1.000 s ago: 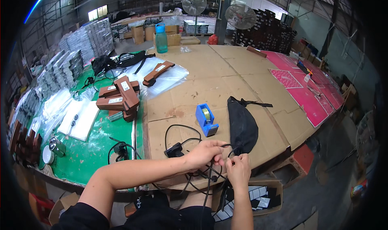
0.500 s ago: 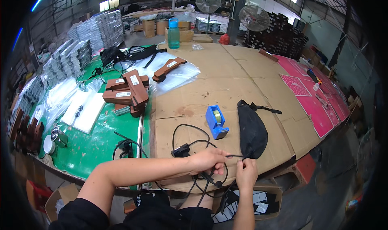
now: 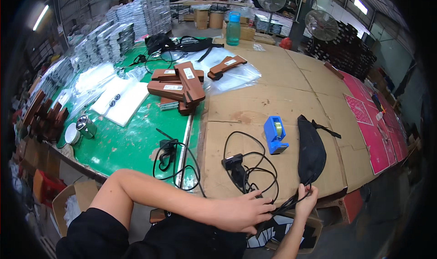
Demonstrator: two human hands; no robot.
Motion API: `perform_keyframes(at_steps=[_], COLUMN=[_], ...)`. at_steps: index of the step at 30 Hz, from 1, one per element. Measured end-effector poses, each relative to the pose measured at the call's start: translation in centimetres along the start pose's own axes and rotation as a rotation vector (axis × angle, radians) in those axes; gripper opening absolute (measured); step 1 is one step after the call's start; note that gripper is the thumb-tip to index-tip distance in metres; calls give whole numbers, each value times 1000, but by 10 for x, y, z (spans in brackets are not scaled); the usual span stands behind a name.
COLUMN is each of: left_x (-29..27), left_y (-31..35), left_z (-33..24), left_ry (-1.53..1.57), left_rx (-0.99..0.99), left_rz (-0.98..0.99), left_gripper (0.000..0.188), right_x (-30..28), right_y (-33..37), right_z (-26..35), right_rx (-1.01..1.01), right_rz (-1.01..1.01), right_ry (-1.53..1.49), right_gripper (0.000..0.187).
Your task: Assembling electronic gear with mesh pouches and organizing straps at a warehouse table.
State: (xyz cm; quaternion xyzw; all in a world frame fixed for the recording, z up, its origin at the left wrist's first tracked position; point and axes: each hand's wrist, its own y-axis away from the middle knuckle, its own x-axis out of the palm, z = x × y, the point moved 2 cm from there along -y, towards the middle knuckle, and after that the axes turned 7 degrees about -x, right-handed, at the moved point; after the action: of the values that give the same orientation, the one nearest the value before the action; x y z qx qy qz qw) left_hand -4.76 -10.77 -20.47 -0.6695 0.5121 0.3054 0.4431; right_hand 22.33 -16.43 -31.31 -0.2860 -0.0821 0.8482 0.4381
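Observation:
My right hand [image 3: 305, 204] is closed round a bunch of black cable [image 3: 287, 206] at the table's near edge, just below the black pouch [image 3: 312, 152]. To its left, my left hand [image 3: 243, 212] has its fingers stretched out and apart beside the same cable; whether they touch it I cannot tell. More cable lies in loops on the cardboard with a black plug-like block [image 3: 233, 162] among them. Behind the loops stands a blue tape dispenser [image 3: 276, 135] with a roll of tape. Another black adapter with cable [image 3: 167, 150] rests on the green surface to the left.
Brown parts with labels [image 3: 175, 87] are stacked at the left, near clear plastic sheets [image 3: 239, 80]. A metal cup [image 3: 86, 126] and white lid [image 3: 72, 134] stand at the left edge. A teal bottle [image 3: 233, 31] is far back. Under the near edge sits an open carton [image 3: 314, 234].
My right hand has drawn nearer to me with the cable gathered in it. My left hand has moved down and spread its fingers. The view has shifted, so the table appears further right.

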Motion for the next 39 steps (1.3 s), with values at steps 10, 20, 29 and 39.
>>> perform_keyframes(at_steps=[10,20,29,39], left_x=[-56,-14,-3,8], left_y=[130,158,168,175], left_z=[-23,-23,-21,-17], left_ry=[815,1119,1221,1257], left_rx=[-456,-714,-924,-930], left_rz=[199,-2,-91,-93], left_gripper=[43,37,36,34], right_x=[-52,41,37,-118], right_y=[0,-115,-143,-201], right_z=[17,50,26,18], right_rx=[218,-243,-48,379], right_rz=[211,274,329,289], right_ry=[-254,667,517,-421], right_gripper=[23,95,93,43])
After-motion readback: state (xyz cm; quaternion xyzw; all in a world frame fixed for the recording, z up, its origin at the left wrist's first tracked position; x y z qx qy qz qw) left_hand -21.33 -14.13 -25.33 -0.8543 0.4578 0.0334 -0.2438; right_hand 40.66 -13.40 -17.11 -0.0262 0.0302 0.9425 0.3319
